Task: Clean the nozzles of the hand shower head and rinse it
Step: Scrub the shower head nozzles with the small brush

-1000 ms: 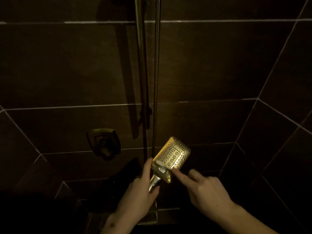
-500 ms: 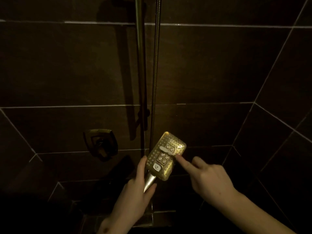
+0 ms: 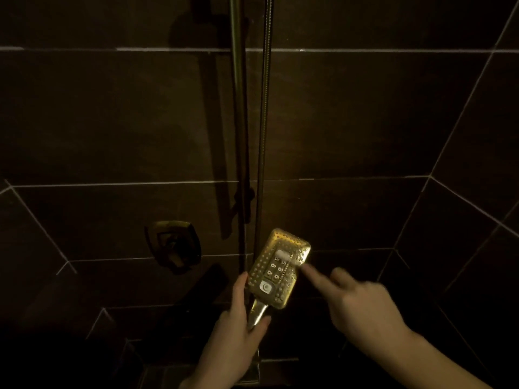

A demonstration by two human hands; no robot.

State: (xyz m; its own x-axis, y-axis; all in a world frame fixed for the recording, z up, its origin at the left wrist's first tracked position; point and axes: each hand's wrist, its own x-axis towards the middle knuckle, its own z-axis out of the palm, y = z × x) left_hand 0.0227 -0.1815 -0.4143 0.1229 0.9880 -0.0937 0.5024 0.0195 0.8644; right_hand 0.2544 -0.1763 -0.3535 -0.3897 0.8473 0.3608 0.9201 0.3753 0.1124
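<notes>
Nozzle face rubbed by fingertip; dim tiled shower stall.

Rectangular brass-coloured hand shower head (image 3: 279, 269) is gripped at its handle by the left hand (image 3: 236, 336), fingers wrapped round, face turned up, likely for access; right hand (image 3: 355, 301) holds nothing, index finger extended onto the face's right edge; no water seen.

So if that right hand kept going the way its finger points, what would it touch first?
Most likely the gold rectangular shower head: the right hand points its index finger up-left, its blurred tip at or nearly on the head's right edge, so contact is uncertain.
</notes>
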